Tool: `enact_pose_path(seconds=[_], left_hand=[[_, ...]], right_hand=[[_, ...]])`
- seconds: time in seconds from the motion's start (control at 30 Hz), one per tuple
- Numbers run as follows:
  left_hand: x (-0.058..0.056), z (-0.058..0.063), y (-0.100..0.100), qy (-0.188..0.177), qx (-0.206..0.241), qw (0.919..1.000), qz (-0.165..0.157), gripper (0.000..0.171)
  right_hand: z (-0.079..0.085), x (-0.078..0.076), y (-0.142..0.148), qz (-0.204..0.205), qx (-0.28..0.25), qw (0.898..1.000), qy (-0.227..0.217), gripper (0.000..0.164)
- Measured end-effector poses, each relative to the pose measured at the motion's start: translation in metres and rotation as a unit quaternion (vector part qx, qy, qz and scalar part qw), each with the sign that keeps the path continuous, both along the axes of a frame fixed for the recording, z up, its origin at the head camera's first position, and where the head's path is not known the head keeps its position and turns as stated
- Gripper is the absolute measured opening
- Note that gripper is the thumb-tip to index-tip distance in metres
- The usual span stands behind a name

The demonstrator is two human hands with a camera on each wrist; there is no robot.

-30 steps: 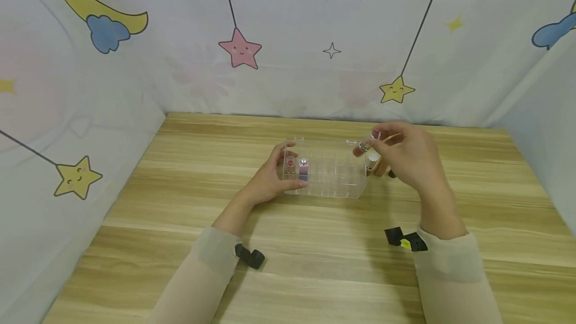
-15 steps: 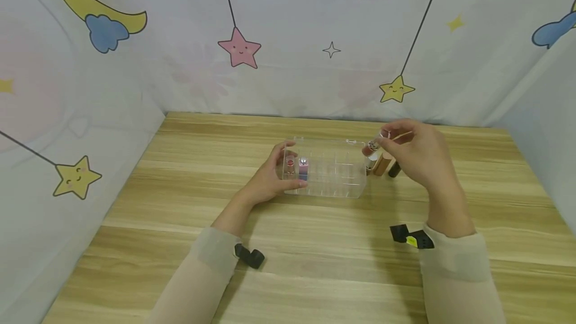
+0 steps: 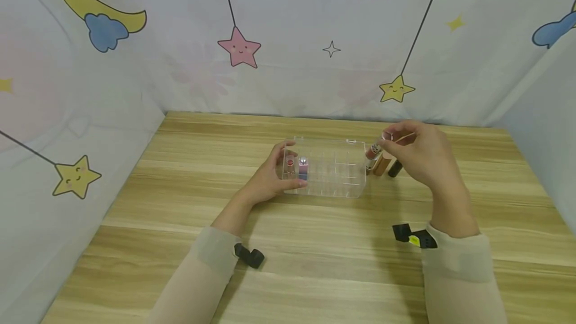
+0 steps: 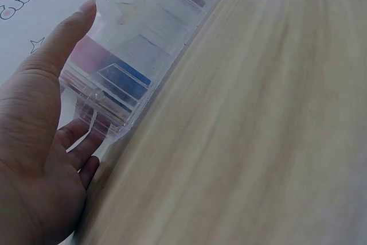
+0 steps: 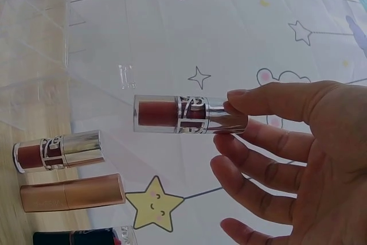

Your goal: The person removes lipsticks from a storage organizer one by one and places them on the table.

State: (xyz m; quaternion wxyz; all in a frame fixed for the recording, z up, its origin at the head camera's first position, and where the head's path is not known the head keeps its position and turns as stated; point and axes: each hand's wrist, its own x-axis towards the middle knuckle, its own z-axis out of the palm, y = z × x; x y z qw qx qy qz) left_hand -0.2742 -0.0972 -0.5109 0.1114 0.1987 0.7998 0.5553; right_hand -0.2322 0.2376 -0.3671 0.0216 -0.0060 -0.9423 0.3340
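Note:
My left hand (image 3: 266, 182) holds the left end of a clear, divided lipstick organizer (image 3: 333, 191), thumb along its front and fingers behind. In the organizer's left part stand a lipstick with a red top (image 3: 290, 165) and a pink-and-blue lipstick (image 3: 303, 170). My right hand (image 3: 420, 156) pinches the silver end of a clear-capped, brownish-red lipstick (image 5: 160, 114) between thumb and fingers. That lipstick tilts beside the organizer's right end, above a similar silver lipstick (image 5: 57, 151) standing on the table. Next to it are a copper lipstick (image 5: 71, 192) and a black lipstick tube (image 5: 74, 238).
The wooden table (image 3: 297, 259) runs back to a white printed curtain (image 3: 288, 84), with more curtain at both sides. Each sleeve cuff carries a black wrist mount, the left mount (image 3: 249, 256) and the right mount (image 3: 414, 238).
My right hand has moved right with the pinched lipstick, from over the organizer's right end to beside it, and the lipstick has tipped more upright. My left hand and the organizer stay put.

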Motion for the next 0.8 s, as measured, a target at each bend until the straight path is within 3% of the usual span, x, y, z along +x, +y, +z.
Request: enact_pose_path(seconds=[0.43,0.8], left_hand=[[0.0004,0.0014,-0.0001,-0.008,0.005,1.0000,-0.002,0.101],[-0.0012,-0.0004,-0.0006,-0.006,-0.002,1.0000,-0.002,0.102]], right_hand=[[0.0021,0.0015,0.0050,0.018,0.010,1.000,-0.022,0.027],[0.0007,-0.0013,0.0090,0.063,0.045,0.996,-0.050,0.025]])
